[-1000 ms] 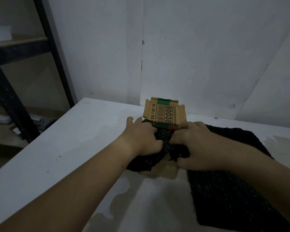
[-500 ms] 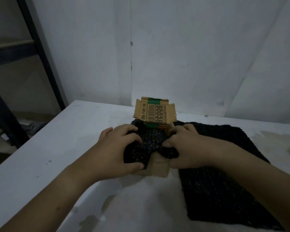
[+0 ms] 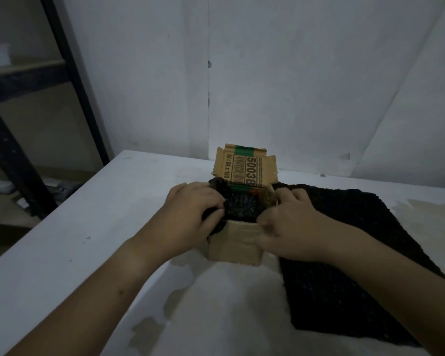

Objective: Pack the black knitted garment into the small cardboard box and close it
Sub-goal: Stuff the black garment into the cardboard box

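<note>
Black knitted garment (image 3: 344, 242) lay mostly on the table (image 3: 62, 253), trailing right and nearward from the cardboard box (image 3: 234, 247). Left hand (image 3: 190, 214) clutched a wad at the rim; right hand (image 3: 290, 227), nearer the loose length, pinched knit too.

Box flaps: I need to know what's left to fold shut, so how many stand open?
1 clearly: the printed rear flap stands upright behind the box. The left hand and right hand may hide others.
</note>
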